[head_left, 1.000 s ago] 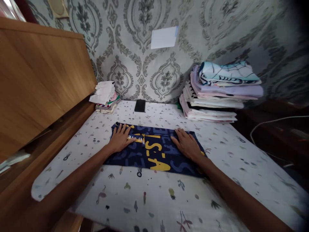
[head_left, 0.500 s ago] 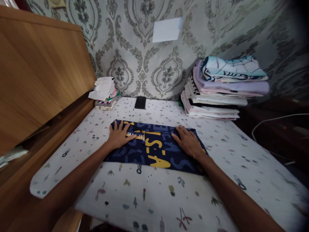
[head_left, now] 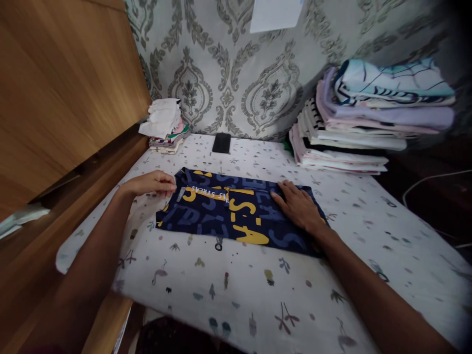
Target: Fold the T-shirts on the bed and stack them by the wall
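A folded navy garment with yellow and pale blue lettering lies flat across the patterned sheet. My right hand rests palm down on its right part, fingers stretched out. At the garment's left edge is my left hand, its fingers drawn together in a pinch. The fingertips meet the cloth's edge there; how much fabric is between them is hard to see.
A tall stack of folded clothes stands at the back right, a smaller stack at the back left. Between them lies a dark flat phone-like object near the wall. A wooden cabinet borders the left side.
My left hand has gone from lying spread on the garment to pinching at its left edge. The right hand stays flat on the cloth. The view has tilted down slightly.
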The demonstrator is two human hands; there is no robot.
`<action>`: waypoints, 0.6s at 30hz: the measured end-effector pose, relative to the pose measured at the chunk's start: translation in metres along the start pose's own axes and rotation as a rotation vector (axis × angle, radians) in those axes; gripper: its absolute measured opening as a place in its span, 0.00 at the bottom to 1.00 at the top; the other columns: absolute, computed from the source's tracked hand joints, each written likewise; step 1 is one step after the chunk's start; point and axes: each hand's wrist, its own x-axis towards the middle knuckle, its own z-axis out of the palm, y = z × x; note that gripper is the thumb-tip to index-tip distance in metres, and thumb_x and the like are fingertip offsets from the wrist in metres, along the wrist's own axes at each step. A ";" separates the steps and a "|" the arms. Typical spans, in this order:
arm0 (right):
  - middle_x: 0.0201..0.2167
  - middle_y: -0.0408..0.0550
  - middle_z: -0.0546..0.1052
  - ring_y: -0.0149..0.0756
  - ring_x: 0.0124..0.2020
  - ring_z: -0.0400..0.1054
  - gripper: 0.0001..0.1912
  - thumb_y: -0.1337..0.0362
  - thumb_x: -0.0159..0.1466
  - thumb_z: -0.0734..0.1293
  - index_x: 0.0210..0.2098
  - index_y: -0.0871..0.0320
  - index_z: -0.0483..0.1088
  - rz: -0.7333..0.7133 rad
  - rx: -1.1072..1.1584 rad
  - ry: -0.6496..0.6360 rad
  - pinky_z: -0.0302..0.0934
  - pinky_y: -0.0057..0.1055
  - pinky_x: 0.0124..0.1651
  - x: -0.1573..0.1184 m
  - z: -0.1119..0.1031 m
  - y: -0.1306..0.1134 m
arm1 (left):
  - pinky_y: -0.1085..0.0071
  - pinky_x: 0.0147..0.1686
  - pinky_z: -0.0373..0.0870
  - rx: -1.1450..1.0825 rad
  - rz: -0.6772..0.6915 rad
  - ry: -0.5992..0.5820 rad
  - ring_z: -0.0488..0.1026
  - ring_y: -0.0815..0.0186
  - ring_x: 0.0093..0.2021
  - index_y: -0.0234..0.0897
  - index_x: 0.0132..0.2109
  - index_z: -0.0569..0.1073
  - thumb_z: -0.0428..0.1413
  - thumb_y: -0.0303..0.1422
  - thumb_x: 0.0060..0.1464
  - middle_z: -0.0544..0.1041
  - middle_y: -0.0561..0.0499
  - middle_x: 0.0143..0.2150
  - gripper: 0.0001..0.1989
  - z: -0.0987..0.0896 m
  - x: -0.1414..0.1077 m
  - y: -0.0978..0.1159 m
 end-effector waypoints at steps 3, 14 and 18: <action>0.69 0.57 0.61 0.49 0.70 0.53 0.30 0.51 0.71 0.51 0.66 0.59 0.59 -0.004 -0.006 -0.011 0.49 0.51 0.69 0.000 -0.001 -0.001 | 0.73 0.24 0.61 0.008 -0.087 -0.199 0.69 0.68 0.23 0.38 0.27 0.73 0.62 0.50 0.46 0.75 0.52 0.23 0.19 0.005 -0.001 0.003; 0.69 0.57 0.62 0.47 0.70 0.54 0.29 0.52 0.71 0.52 0.65 0.60 0.60 -0.011 -0.018 -0.003 0.51 0.48 0.69 -0.001 -0.004 -0.002 | 0.74 0.19 0.57 -0.054 -0.101 -0.176 0.70 0.67 0.19 0.38 0.26 0.69 0.63 0.51 0.45 0.75 0.52 0.20 0.21 0.013 0.004 0.003; 0.68 0.56 0.62 0.46 0.70 0.54 0.29 0.52 0.71 0.52 0.66 0.60 0.60 -0.002 -0.027 -0.004 0.51 0.48 0.69 -0.001 -0.004 -0.001 | 0.74 0.20 0.60 -0.001 0.039 0.096 0.67 0.68 0.19 0.38 0.31 0.69 0.57 0.52 0.51 0.72 0.55 0.20 0.20 0.016 0.011 0.002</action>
